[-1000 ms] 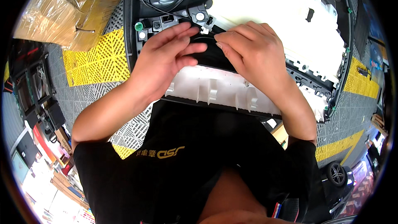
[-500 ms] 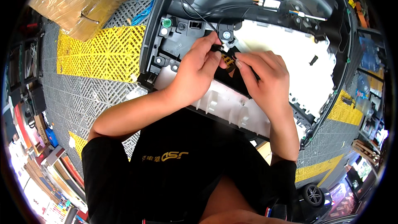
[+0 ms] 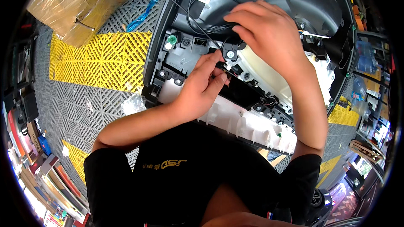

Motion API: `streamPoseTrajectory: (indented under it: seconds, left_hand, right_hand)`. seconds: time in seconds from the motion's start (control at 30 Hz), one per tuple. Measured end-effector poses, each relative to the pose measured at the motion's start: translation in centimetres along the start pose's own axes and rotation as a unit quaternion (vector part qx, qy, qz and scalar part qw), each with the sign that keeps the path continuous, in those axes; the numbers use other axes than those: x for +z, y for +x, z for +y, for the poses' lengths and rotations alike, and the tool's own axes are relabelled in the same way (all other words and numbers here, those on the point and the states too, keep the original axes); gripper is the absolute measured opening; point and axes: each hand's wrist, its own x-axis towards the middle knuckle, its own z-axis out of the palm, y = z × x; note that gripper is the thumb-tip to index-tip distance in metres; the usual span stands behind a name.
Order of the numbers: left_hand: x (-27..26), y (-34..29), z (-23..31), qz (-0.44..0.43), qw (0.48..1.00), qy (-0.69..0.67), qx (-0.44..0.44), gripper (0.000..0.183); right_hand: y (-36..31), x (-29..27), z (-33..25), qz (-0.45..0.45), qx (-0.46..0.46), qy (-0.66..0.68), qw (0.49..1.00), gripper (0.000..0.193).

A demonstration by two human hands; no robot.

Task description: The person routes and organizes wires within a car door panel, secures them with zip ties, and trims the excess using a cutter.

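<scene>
on the black panel (image 3: 179,61), left of its middle, the left hand (image 3: 197,91) bunches thumb and fingers at a small white connector (image 3: 227,66), exact grip hidden; bracing it seems wise. black cables (image 3: 216,28) loop above, near the right hand (image 3: 271,35), whose thumb stands parted from curved fingers; slack should prevent tugging.

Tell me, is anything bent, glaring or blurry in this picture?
In the head view, straight edges bow toward the picture's round rim; the lower-left background is blown out; the white strip looks very bright; the black shell shows soft gleams.
</scene>
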Motion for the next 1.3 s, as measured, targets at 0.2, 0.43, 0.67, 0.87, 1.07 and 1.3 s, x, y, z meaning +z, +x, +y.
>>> streamPoseTrajectory:
  seconds: [0.2,0.43,0.67,0.87,1.07,1.3]
  left_hand:
    - [-0.1,-0.4,-0.1,-0.006,1.0,-0.023,-0.002,0.066]
    - [-0.3,-0.4,-0.5,-0.011,0.999,-0.037,0.029,0.068]
    - [-0.4,0.5,1.6,0.054,0.989,-0.096,-0.095,0.039]
    - [-0.7,0.5,3.2,0.069,0.98,-0.103,-0.156,0.034]
    - [-0.9,0.6,3.7,0.121,0.979,-0.097,-0.131,0.039]
    - [-4.8,-0.3,8.3,0.051,0.997,-0.063,-0.004,0.03]
  right_hand:
    - [1.8,1.0,0.7,-0.094,-0.052,-0.143,0.984,0.017]
    - [1.4,-1.9,2.1,-0.025,-0.034,-0.031,0.999,0.026]
    - [1.9,-2.9,-1.7,-0.1,0.007,0.024,0.995,0.026]
    - [-4.5,-2.0,-3.5,0.019,0.08,0.08,0.993,0.018]
    - [-11.2,0.9,-5.7,0.071,0.14,0.042,0.987,0.018]
    - [-13.8,4.1,-5.8,0.126,0.103,-0.026,0.986,0.021]
